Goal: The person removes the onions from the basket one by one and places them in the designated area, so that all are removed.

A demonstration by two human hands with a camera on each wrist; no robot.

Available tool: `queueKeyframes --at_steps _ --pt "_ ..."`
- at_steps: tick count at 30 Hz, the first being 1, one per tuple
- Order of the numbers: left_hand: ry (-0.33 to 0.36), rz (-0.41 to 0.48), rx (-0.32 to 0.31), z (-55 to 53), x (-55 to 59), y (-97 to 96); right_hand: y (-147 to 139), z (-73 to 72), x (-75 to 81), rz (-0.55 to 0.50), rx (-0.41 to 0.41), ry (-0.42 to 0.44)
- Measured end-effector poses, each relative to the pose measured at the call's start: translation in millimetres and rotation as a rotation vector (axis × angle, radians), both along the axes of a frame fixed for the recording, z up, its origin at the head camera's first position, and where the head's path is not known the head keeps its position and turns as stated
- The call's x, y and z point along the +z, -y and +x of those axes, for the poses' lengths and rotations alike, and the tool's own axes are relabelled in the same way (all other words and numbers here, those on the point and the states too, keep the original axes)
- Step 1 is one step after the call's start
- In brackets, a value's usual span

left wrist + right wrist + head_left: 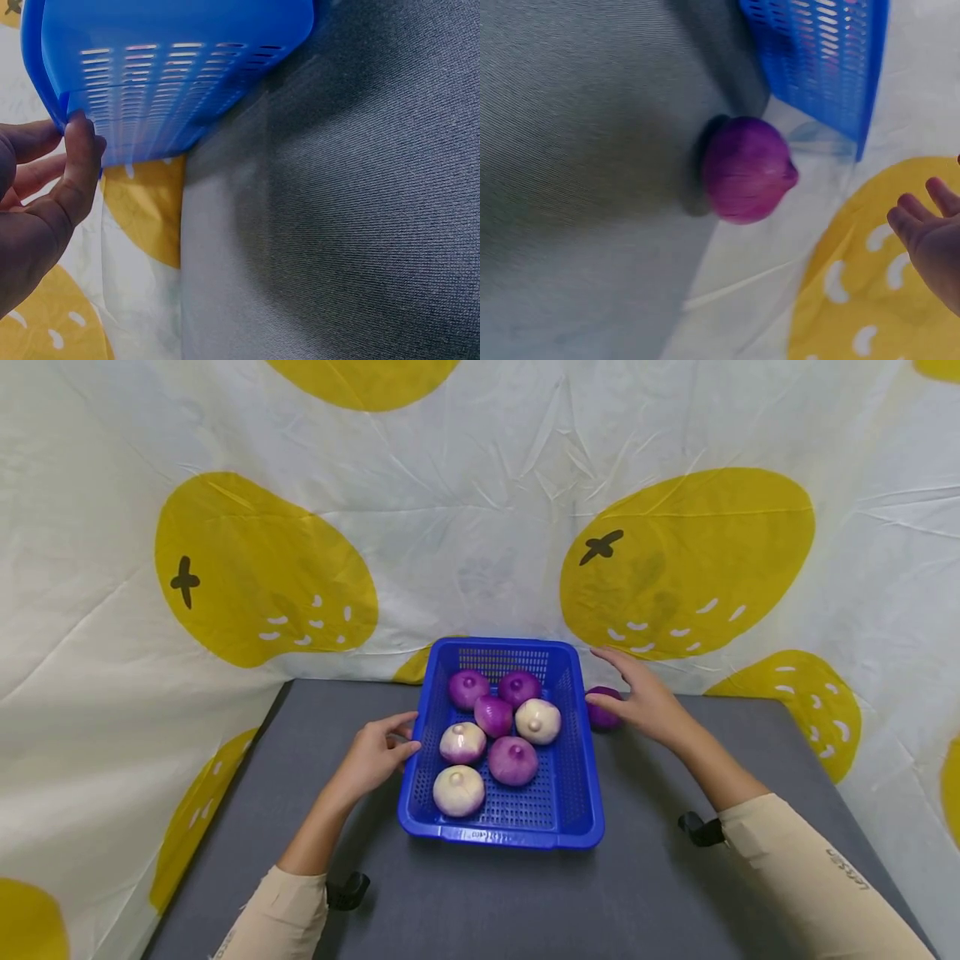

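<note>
A blue plastic basket (501,838) stands on the grey table, holding several purple onions (513,761) and 3 whitish onions (459,791). At its left side, my left hand (375,756) touches the rim with the tips of thumb and fingers; in the left wrist view the thumb (78,150) lies against the rim's edge. My right hand (648,702) is spread on the other side, palm toward the basket, holding nothing. Below it, a single purple onion (748,171) sits on the table outside the basket, partly hidden by this hand in the head view.
The grey tabletop (495,902) extends in front of the basket and to both sides. Right behind it hangs a white cloth (480,543) printed with large yellow fruit shapes. Black wrist mounts (701,829) stick out from both sleeves.
</note>
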State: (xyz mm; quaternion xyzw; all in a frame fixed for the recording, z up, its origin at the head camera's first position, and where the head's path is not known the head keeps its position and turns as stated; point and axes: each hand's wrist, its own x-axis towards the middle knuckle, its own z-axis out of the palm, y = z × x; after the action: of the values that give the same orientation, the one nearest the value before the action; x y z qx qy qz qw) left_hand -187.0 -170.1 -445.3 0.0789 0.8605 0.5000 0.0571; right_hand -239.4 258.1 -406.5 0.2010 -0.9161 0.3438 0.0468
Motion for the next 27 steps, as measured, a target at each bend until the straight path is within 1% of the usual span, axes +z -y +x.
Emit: queueKeyframes --at_steps 8,11,15,18,23,27 --pt "0.003 0.004 -0.003 -0.4 -0.7 0.7 26 -3.7 28.8 0.067 0.14 0.06" --pt "0.003 0.002 -0.002 -0.5 -0.7 0.4 39 -4.4 37.9 0.137 0.183 0.05" --pt "0.001 -0.002 -0.002 -0.8 -0.8 0.5 59 -7.0 49.0 0.242 0.286 0.054" --pt "-0.001 -0.001 0.003 -0.6 -1.2 1.0 75 -10.4 55.7 0.269 0.377 0.096" --pt "-0.001 -0.003 0.006 0.0 -1.9 1.6 99 -15.8 61.5 0.288 0.503 0.162" --pt "-0.004 -0.002 0.002 -0.1 -2.0 0.6 118 -19.3 57.9 0.328 0.573 0.235"
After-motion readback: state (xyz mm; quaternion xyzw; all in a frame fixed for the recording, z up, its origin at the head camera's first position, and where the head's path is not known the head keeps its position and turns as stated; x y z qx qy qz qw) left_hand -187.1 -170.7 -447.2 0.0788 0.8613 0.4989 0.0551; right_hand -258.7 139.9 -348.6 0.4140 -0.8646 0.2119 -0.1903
